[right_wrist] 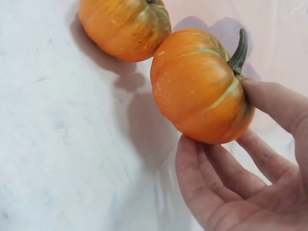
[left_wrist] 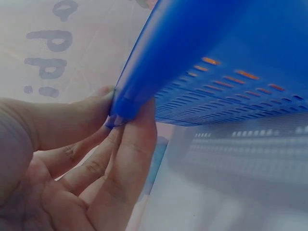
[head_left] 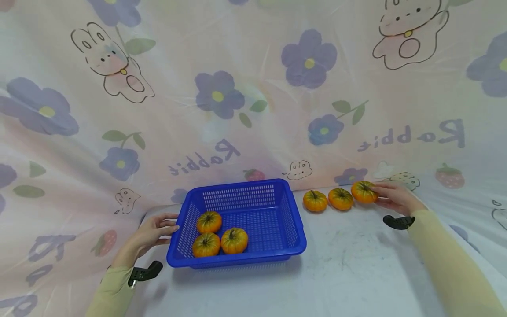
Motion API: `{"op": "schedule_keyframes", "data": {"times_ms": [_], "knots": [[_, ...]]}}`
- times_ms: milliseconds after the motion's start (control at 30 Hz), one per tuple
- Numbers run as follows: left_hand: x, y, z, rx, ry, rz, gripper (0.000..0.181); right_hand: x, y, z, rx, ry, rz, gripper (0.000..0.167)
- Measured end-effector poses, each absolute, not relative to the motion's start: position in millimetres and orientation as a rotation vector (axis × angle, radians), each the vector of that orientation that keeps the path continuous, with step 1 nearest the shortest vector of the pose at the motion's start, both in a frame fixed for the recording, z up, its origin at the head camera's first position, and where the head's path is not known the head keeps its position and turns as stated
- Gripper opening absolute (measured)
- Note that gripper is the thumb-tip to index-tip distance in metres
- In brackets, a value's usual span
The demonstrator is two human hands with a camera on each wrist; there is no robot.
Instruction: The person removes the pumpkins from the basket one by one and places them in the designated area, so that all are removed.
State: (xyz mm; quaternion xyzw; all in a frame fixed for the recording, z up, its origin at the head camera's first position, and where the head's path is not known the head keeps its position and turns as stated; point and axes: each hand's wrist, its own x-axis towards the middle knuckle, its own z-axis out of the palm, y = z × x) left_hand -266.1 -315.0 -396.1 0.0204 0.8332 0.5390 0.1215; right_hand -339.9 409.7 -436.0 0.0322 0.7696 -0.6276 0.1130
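Observation:
My left hand [head_left: 152, 233] pinches the left rim of a blue plastic basket [head_left: 237, 260], thumb on one side and fingers beneath, as the left wrist view shows. Three small orange pumpkins, one of them a front pumpkin [head_left: 234, 241], sit in the basket's left part. At the right, my right hand [head_left: 397, 198] holds a small pumpkin [right_wrist: 202, 86] between thumb and fingers; its dark stem points up beside the thumb. Just left of it are a middle pumpkin [head_left: 340, 199] and a left pumpkin [head_left: 315, 201], standing in a row on the white table.
A hanging cloth [head_left: 261, 132] printed with rabbits and flowers rises behind the table [head_left: 336, 273] and at its sides. A black wrist strap piece [head_left: 146, 272] juts from the left wrist, another strap piece [head_left: 396, 222] from the right.

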Motion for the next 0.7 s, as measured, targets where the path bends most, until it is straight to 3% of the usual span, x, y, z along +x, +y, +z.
{"op": "schedule_keyframes", "data": {"times_ms": [700], "knots": [[-265.9,-313.8,-395.8,0.051,2.451,1.556,0.06,-338.2,412.0,-446.7,0.328,2.155,-1.84,0.073]]}}
